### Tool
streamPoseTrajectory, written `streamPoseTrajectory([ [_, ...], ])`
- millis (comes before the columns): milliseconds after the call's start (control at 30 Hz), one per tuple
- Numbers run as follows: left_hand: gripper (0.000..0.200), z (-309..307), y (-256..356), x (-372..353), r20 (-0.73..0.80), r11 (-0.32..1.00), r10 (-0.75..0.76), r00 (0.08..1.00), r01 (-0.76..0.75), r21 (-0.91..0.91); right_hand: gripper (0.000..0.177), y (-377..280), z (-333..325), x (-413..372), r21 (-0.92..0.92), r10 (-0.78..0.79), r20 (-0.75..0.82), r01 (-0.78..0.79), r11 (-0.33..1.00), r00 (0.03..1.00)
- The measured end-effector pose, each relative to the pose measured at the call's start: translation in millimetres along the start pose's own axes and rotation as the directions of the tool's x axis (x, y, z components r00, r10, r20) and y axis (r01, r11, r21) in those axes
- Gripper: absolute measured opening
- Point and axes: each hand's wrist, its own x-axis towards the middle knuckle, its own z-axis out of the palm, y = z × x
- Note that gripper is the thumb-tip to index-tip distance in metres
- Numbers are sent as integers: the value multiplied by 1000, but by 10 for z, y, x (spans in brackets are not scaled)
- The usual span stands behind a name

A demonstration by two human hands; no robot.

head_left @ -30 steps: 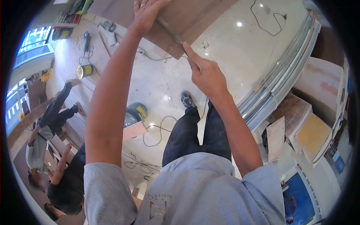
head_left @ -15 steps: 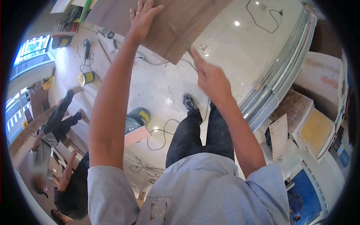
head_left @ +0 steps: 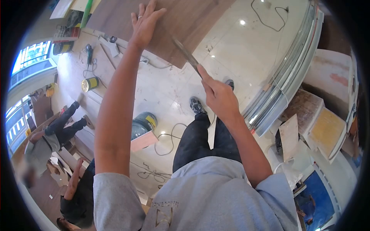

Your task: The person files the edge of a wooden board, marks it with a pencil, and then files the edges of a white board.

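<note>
The blade, thin and metallic, is clenched in the right hand. Its tip lies along the lower edge of the wooden panel, likely for control. Farther up, the left hand presses flat on the panel with fingers spread, apparently steadying it and grasping nothing.

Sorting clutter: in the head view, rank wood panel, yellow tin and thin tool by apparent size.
1. wood panel, largest.
2-3. thin tool and yellow tin: unranked; tool longer but slimmer, tin farther away.
</note>
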Motion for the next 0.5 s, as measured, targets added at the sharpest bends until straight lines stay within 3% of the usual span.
streamPoseTrajectory([
  [33, 51, -10, -9, 16, 1, 999, -29, 1000, 29, 19, 59, -1, 3, -44, 11, 15, 11, -15, 1000, 1000],
  [133, 53, 12, -132, -20, 27, 968, 117, 993, -120, 221, 54, 0, 24, 275, 31, -44, -89, 47, 998, 995],
  [233, 49, 11, -75, -3, -13, 997, 62, 998, -61, 37, 54, -154, -1, 580, 8, -43, -81, 44, 999, 996],
  [333, 45, 13, -109, -24, 18, 980, 126, 992, -127, 155, 53, -53, 85, 293, -8, -52, -115, 51, 999, 992],
  [433, 44, 21, -25, -30, -21, 996, 72, 997, -71, 60, 53, 5, 112, -97, -27, -34, -25, 34, 999, 999],
  [500, 48, 16, -150, -31, 13, 970, 147, 989, -147, 192, 53, -16, 78, 117, 15, -33, -48, 34, 999, 998],
])
